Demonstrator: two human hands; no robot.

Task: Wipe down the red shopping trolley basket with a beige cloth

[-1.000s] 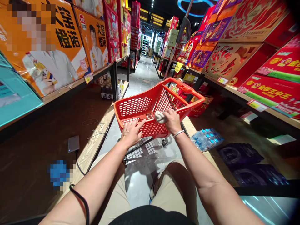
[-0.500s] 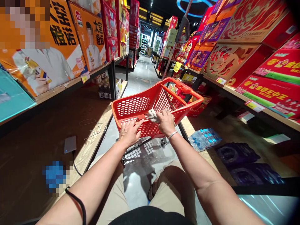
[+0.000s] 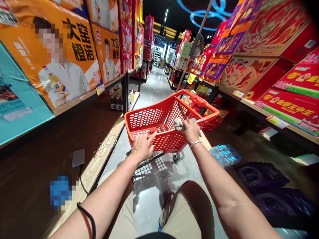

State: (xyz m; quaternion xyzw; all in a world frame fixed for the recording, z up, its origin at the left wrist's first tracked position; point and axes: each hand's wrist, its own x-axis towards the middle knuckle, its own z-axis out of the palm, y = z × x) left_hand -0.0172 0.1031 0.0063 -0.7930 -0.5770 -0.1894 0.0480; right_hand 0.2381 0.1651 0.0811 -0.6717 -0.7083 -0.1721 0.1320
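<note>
The red plastic shopping cart with lattice sides [image 3: 171,143] stands on small dark wheels [image 3: 176,158] on the glossy grey floor [image 3: 149,199]. The right grip [image 3: 191,130] is closed around a bunched, off-white cloth [image 3: 178,124] at the near rim; the left grip [image 3: 142,146] lies loosely spread along it. Hard pressure could set the cart rolling, perhaps towards the clear, blue-capped bottles [image 3: 225,155]; a loose fold could snag in the lattice.
</note>
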